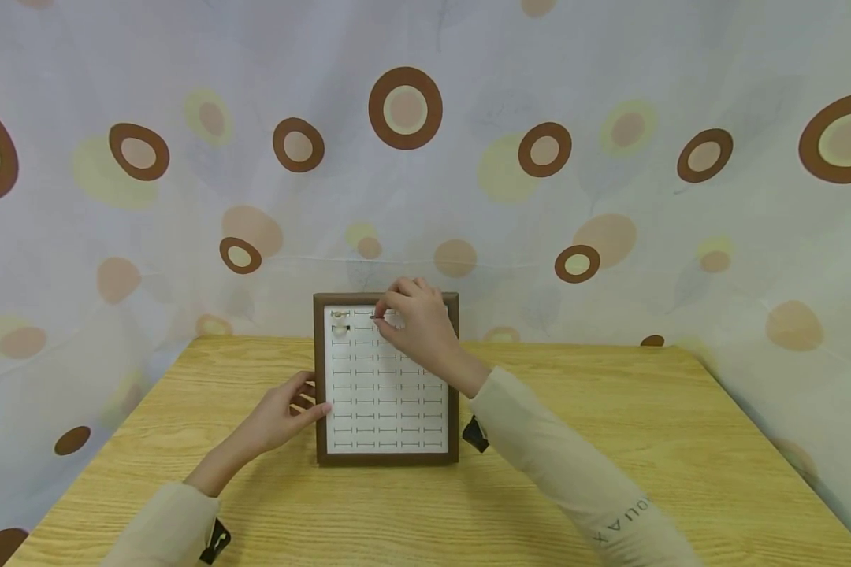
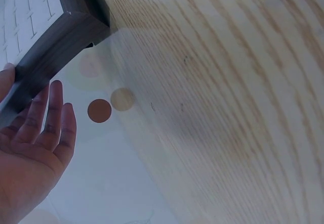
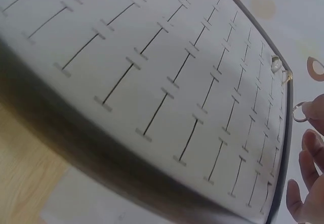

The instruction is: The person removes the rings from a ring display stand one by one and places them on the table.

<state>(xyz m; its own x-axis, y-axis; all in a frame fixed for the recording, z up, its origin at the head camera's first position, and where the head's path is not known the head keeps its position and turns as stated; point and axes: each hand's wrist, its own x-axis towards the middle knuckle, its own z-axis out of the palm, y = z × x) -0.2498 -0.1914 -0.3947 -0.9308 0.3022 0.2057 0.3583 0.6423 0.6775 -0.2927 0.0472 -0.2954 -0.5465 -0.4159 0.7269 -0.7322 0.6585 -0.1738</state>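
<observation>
Head view, from the nearest edge outward: two pale sleeves come in from below, the left sleeve (image 1: 163, 528) low at one side and the right sleeve (image 1: 574, 465), marked with dark lettering, reaching farther forward; a small black fitting (image 1: 215, 542) shows at the left cuff and another black piece (image 1: 476, 434) beside the right one. Beneath them spreads the bench (image 1: 645, 433), with yellowish wood grain. Next comes the left hand (image 1: 280, 417), its thumb on the front of the brown frame (image 1: 320, 354) and its fingers at the side and behind, so that it holds the display board by its left edge. That board stands up on the bench, facing the person, its white panel (image 1: 388, 394) cut with rows of short slots in five columns. At the top of the leftmost column sit two rings, the upper ring (image 1: 339, 315) just above the lower ring (image 1: 340, 331). Well apart from the left hand, the right hand (image 1: 421, 327) is raised before the upper part of the panel, pinching a slim ring (image 3: 299, 113) between thumb and finger; the right wrist view shows it clear of the slots. Farthest back hangs a pale sheet (image 1: 461, 189) printed with brown circles and soft blots.
</observation>
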